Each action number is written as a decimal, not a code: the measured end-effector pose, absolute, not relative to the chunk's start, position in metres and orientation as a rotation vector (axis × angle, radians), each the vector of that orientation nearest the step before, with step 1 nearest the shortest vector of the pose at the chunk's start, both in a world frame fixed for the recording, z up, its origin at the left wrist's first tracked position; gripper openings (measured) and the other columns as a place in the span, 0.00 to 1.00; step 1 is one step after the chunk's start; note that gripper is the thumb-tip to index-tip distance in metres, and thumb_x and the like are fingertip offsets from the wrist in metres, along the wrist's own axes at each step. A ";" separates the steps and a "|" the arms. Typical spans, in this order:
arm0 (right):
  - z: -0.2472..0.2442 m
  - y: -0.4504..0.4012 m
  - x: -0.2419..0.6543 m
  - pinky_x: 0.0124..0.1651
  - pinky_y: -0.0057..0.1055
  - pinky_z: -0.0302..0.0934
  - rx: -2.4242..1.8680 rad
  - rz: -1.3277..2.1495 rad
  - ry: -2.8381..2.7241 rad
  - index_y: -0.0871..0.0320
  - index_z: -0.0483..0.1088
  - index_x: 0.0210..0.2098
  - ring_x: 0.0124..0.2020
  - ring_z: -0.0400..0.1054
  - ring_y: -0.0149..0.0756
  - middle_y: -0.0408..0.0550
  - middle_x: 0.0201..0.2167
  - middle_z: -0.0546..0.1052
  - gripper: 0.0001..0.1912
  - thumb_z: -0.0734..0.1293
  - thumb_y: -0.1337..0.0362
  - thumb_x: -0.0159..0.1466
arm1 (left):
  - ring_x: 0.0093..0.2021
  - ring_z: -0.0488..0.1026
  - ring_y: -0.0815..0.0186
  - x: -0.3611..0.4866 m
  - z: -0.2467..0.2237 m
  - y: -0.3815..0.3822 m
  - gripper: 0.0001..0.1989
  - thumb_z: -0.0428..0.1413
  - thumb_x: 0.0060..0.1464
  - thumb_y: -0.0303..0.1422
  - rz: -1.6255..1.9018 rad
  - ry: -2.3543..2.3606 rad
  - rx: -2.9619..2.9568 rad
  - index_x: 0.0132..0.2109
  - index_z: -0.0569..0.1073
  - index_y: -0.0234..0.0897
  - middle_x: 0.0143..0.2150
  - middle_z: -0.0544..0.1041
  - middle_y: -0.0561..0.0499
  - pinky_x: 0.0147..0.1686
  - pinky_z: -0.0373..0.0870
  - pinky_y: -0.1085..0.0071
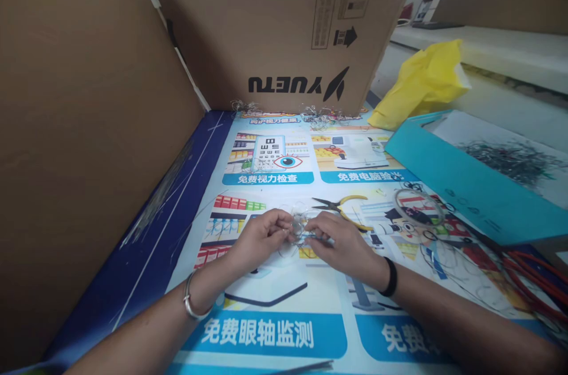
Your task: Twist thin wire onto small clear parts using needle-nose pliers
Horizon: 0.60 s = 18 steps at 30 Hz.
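Near the middle of the printed mat, my left hand (268, 233) pinches one side of a small bundle of thin, silvery looped wire (299, 223). My right hand (341, 240) closes its fingertips on the other side of the same wire. Both hands are close together, just above the mat; the exact shape of the wire is too fine to make out. Just beyond the right hand lies a pair of pliers (344, 204) with yellow handles and dark jaws pointing left.
Cardboard panels (248, 26) stand at the back and left. Tangled wire scraps (322, 118) lie along the back. On the right are a yellow bag (419, 85), a turquoise box (457, 186) with cut wires, a clear ring-shaped roll (419, 207) and red cords (532, 280).
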State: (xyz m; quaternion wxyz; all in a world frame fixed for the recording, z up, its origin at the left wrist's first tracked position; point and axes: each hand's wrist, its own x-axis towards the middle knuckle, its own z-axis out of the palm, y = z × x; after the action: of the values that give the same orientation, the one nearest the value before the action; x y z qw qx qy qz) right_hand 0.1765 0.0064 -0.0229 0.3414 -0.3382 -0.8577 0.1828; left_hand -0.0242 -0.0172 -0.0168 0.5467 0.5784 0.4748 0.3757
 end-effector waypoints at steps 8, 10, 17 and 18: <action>-0.026 0.008 0.178 0.34 0.31 0.61 -0.820 0.453 -2.264 0.57 0.70 0.32 0.32 0.66 0.34 0.47 0.28 0.71 0.06 0.62 0.72 0.58 | 0.39 0.73 0.66 -0.026 -0.015 -0.020 0.10 0.51 0.54 0.25 0.935 1.233 1.621 0.43 0.72 0.38 0.38 0.76 0.51 0.41 0.68 0.70; -0.025 0.008 0.178 0.34 0.31 0.61 -0.822 0.452 -2.271 0.57 0.70 0.31 0.32 0.66 0.34 0.47 0.28 0.71 0.06 0.62 0.72 0.58 | 0.39 0.73 0.65 -0.026 -0.014 -0.021 0.10 0.52 0.53 0.26 0.943 1.254 1.629 0.43 0.72 0.38 0.38 0.76 0.51 0.41 0.68 0.70; -0.028 0.008 0.179 0.35 0.33 0.61 -0.855 0.434 -2.257 0.57 0.70 0.32 0.32 0.66 0.36 0.47 0.28 0.71 0.04 0.64 0.69 0.58 | 0.37 0.73 0.65 -0.025 -0.021 -0.021 0.10 0.55 0.51 0.27 0.926 1.248 1.597 0.42 0.73 0.38 0.35 0.76 0.50 0.38 0.69 0.70; -0.029 0.008 0.179 0.35 0.33 0.62 -0.854 0.439 -2.249 0.57 0.70 0.32 0.32 0.66 0.36 0.47 0.28 0.71 0.04 0.64 0.69 0.58 | 0.37 0.73 0.66 -0.025 -0.022 -0.020 0.10 0.55 0.51 0.27 0.928 1.248 1.586 0.42 0.73 0.38 0.35 0.76 0.50 0.37 0.69 0.71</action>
State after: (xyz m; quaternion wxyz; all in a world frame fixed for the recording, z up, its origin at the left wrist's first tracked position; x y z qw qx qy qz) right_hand 0.1793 0.0079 -0.0287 0.3410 -0.3282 -0.8646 0.1688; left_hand -0.0249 -0.0204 -0.0218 0.4440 0.6397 0.5033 0.3745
